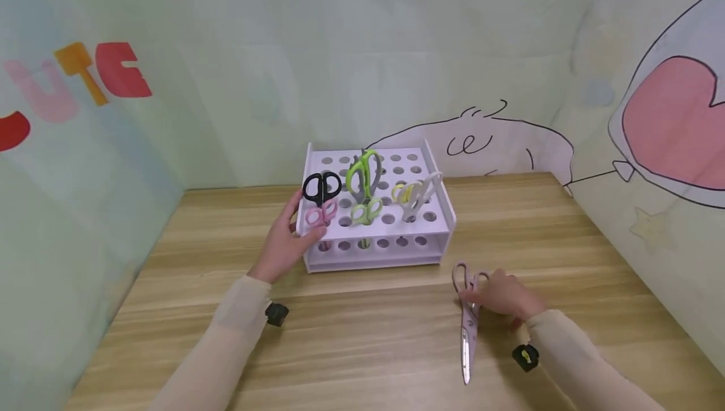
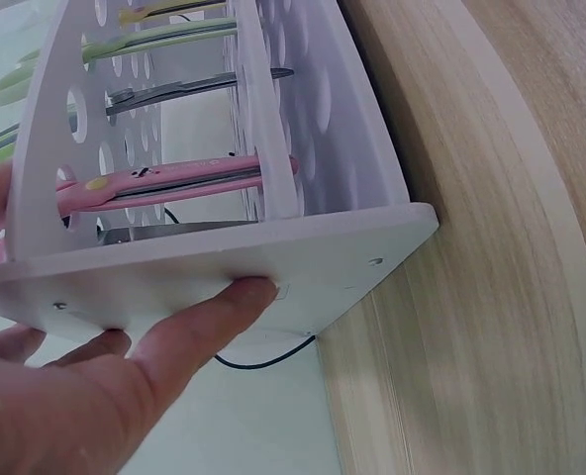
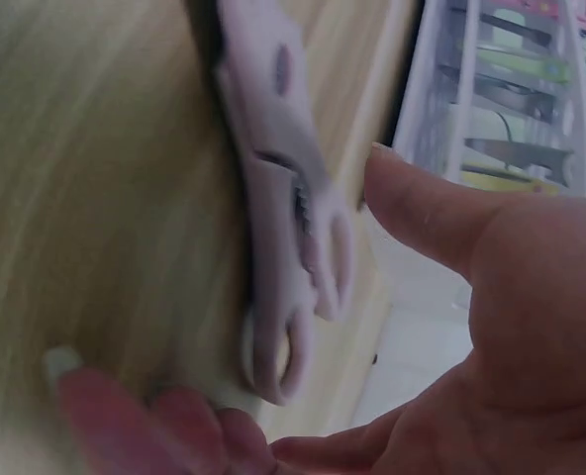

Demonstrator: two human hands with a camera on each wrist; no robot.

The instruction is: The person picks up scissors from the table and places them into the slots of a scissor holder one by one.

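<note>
A pair of lilac scissors [image 1: 470,320] lies on the table with its blades toward me. Beside its handles is my right hand [image 1: 504,294]. In the right wrist view the thumb [image 3: 432,208] and fingers [image 3: 135,421] are spread apart, and the scissors [image 3: 273,188] lie beyond them with nothing gripped. My left hand [image 1: 289,244] holds the near left side of a white rack [image 1: 374,231]. Its thumb is over the top edge, while the other fingers [image 2: 209,322] lie against the outer side panel [image 2: 323,262].
Several scissors stand in the rack's holes, including black [image 1: 321,187], pink [image 1: 321,214], green [image 1: 367,209], yellow [image 1: 403,192] and white [image 1: 420,196] ones. The wooden table [image 1: 362,348] meets a printed cloth backdrop [image 1: 238,84] behind the rack and at both sides.
</note>
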